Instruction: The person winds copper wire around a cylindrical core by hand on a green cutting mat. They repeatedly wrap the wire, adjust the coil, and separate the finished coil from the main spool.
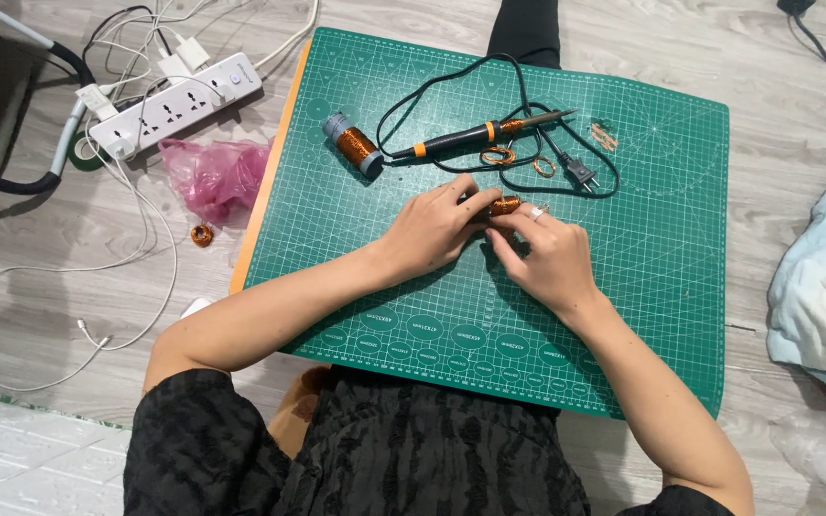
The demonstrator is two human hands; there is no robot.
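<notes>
Both my hands meet over the middle of a green cutting mat (662, 248). Between their fingertips sits a small coil of copper wire (504, 204) on a dark core. My left hand (437, 229) grips it from the left, and my right hand (542, 253), with a ring on one finger, pinches it from the right. Farther back on the mat lie a spool of copper wire (354, 145), a black and orange soldering iron (480, 135) with its black cord and plug (579, 173), and a few small copper wire rings (497, 156).
A white power strip (179, 103) with plugged cables lies on the wooden floor at the left, beside a pink plastic bag (210, 172) and a small copper coil (203, 235). White cables loop at the left. A light blue cloth (824, 287) lies at the right.
</notes>
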